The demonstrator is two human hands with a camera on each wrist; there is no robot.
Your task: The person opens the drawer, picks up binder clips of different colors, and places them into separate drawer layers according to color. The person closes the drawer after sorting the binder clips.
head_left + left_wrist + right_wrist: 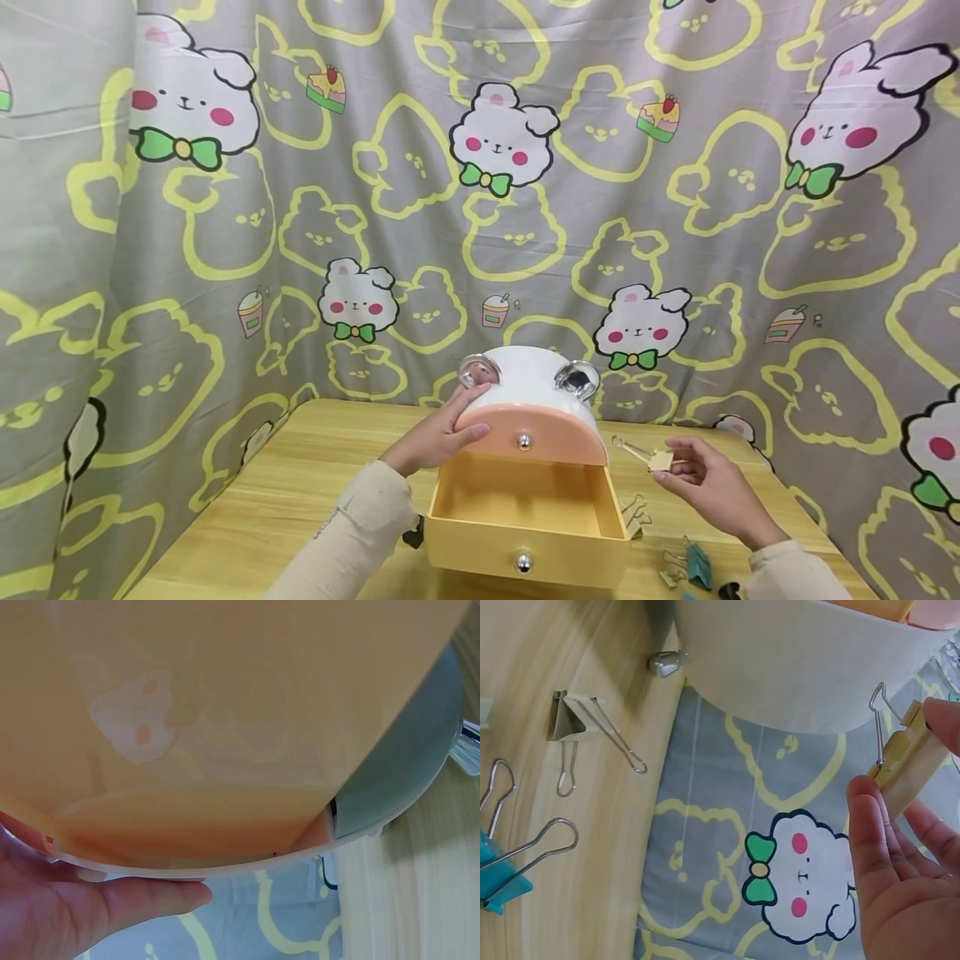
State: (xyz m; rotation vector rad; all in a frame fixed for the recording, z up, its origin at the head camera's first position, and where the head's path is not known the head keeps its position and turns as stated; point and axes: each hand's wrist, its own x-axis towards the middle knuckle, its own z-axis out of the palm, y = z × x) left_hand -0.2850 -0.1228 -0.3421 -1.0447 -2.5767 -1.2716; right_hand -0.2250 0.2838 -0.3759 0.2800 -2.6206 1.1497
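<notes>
A small white storage box (532, 375) with silver-rimmed round eyes stands on the table. Its yellow lower drawer (528, 546) is pulled out with nothing visible inside; the orange upper drawer (555, 429) is closed. My left hand (442, 429) rests on the box's upper left, its thumb (150, 898) stretched along the orange front and its fingers by the left eye. To the right of the box, my right hand (708, 479) pinches a pale yellow binder clip (907, 761) between thumb and fingertips. One wire handle points toward the box.
Right of the drawer lie a cream binder clip (636, 517), a teal binder clip (697, 565) and a smaller pale clip (670, 577). A black object (413, 533) sits left of the drawer. Patterned curtain (420, 208) surrounds the wooden table (247, 533).
</notes>
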